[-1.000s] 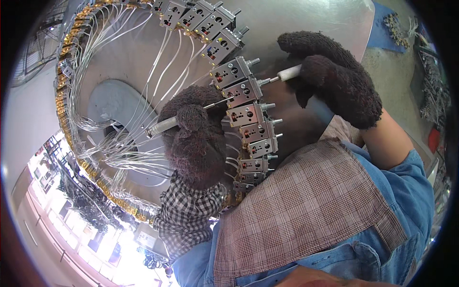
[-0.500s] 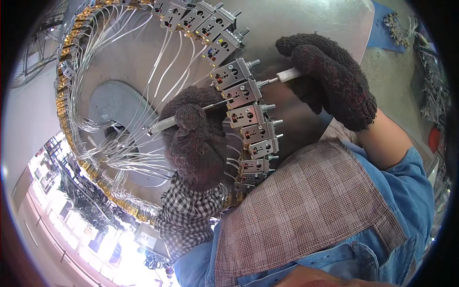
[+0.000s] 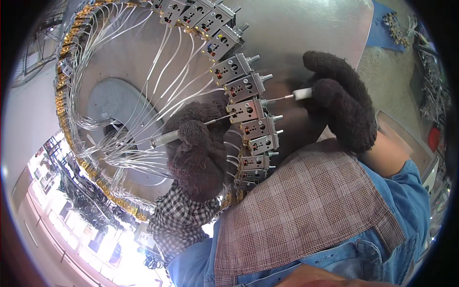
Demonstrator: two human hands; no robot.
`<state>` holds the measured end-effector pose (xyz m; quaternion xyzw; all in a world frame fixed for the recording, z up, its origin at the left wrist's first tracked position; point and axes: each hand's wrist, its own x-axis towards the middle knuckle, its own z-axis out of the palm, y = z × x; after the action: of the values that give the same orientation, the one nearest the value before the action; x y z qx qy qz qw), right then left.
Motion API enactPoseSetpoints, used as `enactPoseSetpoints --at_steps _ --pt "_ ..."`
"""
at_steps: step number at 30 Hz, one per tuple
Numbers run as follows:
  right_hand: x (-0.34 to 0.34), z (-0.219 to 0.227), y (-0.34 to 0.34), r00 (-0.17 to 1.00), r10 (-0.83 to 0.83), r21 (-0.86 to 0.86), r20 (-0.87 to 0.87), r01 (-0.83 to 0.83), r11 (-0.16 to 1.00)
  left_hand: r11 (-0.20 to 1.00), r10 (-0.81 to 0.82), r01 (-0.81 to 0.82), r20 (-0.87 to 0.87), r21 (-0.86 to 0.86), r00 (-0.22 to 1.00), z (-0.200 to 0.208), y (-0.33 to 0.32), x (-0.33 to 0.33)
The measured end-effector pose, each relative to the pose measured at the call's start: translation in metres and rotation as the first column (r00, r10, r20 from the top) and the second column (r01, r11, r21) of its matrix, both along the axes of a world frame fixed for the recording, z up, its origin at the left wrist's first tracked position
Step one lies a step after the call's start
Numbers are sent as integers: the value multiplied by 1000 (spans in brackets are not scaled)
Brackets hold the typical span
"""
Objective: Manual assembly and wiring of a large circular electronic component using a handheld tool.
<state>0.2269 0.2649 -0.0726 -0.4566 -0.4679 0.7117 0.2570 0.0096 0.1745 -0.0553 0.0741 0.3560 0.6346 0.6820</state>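
My left hand, in a dark knitted glove, is closed around a screwdriver with a pale handle. Its thin shaft reaches the face of a small metal control box resembling a thermostat. In the same kind of glove, my right hand grips a white-handled tool. That tool's slim shaft meets the spindle side of the same box; its tip is too small to make out. Similar metal boxes with spindles pointing outward line the rim on both sides of it.
The boxes sit along a round metal table. White wires run from the rim toward a hub with a central hole. Brass-coloured parts line the far-left rim. A blue sheet bearing small parts lies at upper right.
Both hands have moved toward my body with their tools. The two tips have gone from one box to the neighbouring box nearer me. Both hands keep their grip.
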Motion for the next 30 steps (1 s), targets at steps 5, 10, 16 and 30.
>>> enactPoseSetpoints --at_steps 5,10,16,30 --pt "-12 6 -7 999 -34 -55 -5 33 998 939 218 -151 -196 309 956 -22 -4 7" --pt "-10 1 -13 1000 -18 33 2 18 999 962 206 -161 -199 222 958 -22 -4 9" --pt "-16 5 -12 998 -29 133 -60 36 990 989 47 -13 -232 146 972 -18 -1 3" --pt "-7 -4 -10 961 143 426 238 -235 874 966 195 -156 -179 207 964 -25 0 6"
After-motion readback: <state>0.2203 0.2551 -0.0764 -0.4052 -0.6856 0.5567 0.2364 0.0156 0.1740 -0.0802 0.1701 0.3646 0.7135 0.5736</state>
